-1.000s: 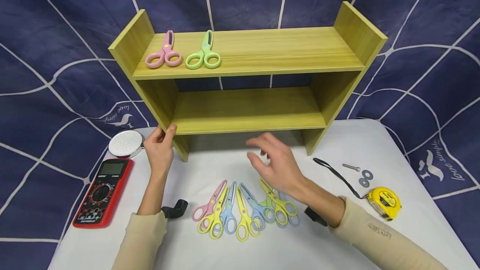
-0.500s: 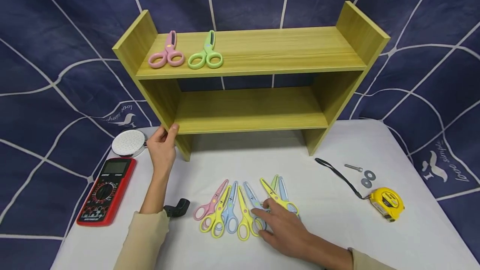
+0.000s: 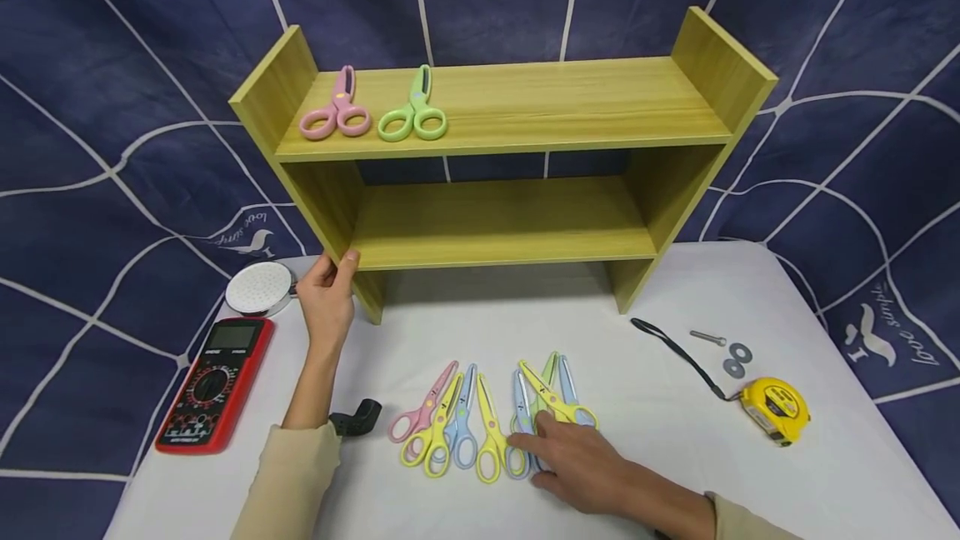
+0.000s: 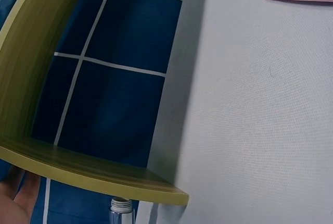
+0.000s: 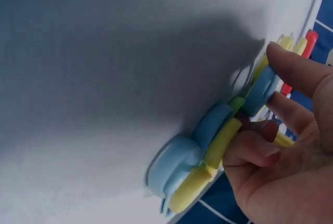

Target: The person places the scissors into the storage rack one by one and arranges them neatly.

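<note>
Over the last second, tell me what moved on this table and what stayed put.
The right hand came down from in front of the shelf to the row of scissors on the table and now grips the handles of a blue pair, whose blades swung more upright. The left hand still holds the shelf's left side panel; the pink scissors and green scissors on top stayed.

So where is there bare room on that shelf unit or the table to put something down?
The top shelf is bare right of the green scissors, and the lower shelf is bare all along. The white table is free between the shelf's feet and the fanned scissors. It is crowded there, under the right hand, and near the tape measure.
</note>
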A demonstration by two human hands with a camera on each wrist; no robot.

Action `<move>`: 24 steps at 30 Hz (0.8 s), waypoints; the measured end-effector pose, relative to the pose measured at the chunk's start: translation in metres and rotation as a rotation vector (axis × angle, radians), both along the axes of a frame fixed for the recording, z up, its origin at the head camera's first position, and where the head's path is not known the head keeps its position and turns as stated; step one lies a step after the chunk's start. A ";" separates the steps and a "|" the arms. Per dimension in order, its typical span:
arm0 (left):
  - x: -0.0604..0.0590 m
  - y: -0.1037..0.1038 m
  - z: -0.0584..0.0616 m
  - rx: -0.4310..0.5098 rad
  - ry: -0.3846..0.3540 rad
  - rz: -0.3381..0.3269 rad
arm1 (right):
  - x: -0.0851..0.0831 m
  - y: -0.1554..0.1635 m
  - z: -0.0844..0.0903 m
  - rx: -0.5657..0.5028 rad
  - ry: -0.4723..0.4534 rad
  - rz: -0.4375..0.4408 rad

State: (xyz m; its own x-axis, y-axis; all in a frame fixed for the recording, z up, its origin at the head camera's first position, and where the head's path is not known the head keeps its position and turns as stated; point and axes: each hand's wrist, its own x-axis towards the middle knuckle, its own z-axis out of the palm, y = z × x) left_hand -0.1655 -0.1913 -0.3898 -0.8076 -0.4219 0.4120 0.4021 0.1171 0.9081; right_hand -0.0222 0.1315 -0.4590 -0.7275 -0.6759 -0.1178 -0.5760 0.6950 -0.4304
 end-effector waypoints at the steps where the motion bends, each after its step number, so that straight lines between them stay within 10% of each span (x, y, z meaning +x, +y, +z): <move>1: 0.000 0.000 -0.001 0.002 -0.001 -0.002 | 0.000 0.000 0.000 -0.002 -0.006 0.008; 10: 0.001 -0.001 -0.001 -0.020 -0.001 0.001 | -0.012 -0.003 0.030 -0.232 0.252 0.092; 24: -0.011 -0.009 -0.016 0.001 0.012 0.007 | -0.058 -0.010 0.170 -0.470 0.632 0.086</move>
State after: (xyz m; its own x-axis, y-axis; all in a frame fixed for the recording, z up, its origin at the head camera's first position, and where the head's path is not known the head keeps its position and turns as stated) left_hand -0.1766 -0.2001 -0.4059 -0.7997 -0.4278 0.4212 0.4123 0.1186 0.9033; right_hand -0.0804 0.1214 -0.2894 -0.5046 -0.6090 0.6119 -0.8524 0.4640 -0.2412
